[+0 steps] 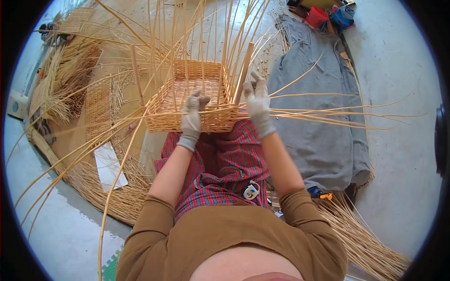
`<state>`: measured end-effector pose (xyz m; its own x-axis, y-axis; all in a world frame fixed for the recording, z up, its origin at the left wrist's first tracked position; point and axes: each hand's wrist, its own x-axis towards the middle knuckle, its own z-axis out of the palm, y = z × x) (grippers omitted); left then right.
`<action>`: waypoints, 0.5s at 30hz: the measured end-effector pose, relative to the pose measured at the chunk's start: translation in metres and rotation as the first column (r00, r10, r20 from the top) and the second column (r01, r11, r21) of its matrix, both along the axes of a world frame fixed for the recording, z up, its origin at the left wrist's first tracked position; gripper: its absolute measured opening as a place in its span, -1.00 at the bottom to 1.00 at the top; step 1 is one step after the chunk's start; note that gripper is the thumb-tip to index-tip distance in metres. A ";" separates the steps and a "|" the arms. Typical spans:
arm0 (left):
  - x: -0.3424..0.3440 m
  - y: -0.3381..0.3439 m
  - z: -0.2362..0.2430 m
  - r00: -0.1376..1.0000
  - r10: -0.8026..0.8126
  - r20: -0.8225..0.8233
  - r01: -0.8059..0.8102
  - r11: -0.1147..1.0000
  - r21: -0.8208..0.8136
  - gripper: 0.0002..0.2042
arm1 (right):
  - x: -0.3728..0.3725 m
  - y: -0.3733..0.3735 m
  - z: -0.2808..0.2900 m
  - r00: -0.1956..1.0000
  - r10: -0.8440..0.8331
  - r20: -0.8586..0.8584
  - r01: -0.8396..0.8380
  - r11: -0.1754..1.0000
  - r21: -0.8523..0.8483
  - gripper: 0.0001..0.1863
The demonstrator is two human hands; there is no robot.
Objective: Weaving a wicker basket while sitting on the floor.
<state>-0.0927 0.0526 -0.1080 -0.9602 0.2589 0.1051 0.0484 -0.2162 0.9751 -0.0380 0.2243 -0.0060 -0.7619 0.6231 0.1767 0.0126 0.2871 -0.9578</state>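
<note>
The basket (211, 122) sat in the middle of the scene, at the person's knees; whether it rested on the legs or on something beneath could not be told. It was roughly rectangular, open at the top, with low walls of close, golden-tan weave. The bottom (197, 90) inside looked pinker and redder than the walls, its strands packed tightly in rows. Many thin uprights (224, 42) rose from the walls, tall and uneven, some leaning outward. A thick round stick (137, 75) stood at the near left corner, and a second, paler post (243, 72) leaned slightly right at the near right corner. Long loose rods (323, 112) ran out from the near wall to the right, over a gray cloth (314, 140), and others fanned out to the left.

Both hands wore pale gloves and were apart from each other. The left hand (191, 117) lay over the near wall, its fingertips above the rim; how firmly it gripped could not be told. The right hand (258, 100) was raised just beside the post, its fingers partly bent; whether it touched the post was unclear.
</note>
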 end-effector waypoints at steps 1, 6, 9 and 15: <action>-0.006 -0.008 0.001 0.992 -0.025 0.127 0.005 0.988 0.156 -0.48 | -0.002 0.017 -0.013 1.000 -0.005 -0.004 0.005 1.000 -0.007 -0.59; -0.023 -0.019 0.041 0.956 -0.141 0.256 0.158 0.986 -0.045 -0.53 | -0.003 0.034 -0.050 0.801 0.286 0.526 -0.459 0.857 0.233 -0.39; -0.037 0.005 0.103 0.942 -0.266 0.206 0.321 0.891 -0.319 -0.58 | -0.004 0.018 -0.056 0.834 0.157 0.528 -0.391 0.844 0.367 -0.49; -0.096 0.116 0.108 0.907 -0.405 0.117 0.420 0.852 -0.311 -0.47 | -0.014 -0.011 -0.088 0.892 -0.208 0.402 -0.119 0.749 0.651 -0.59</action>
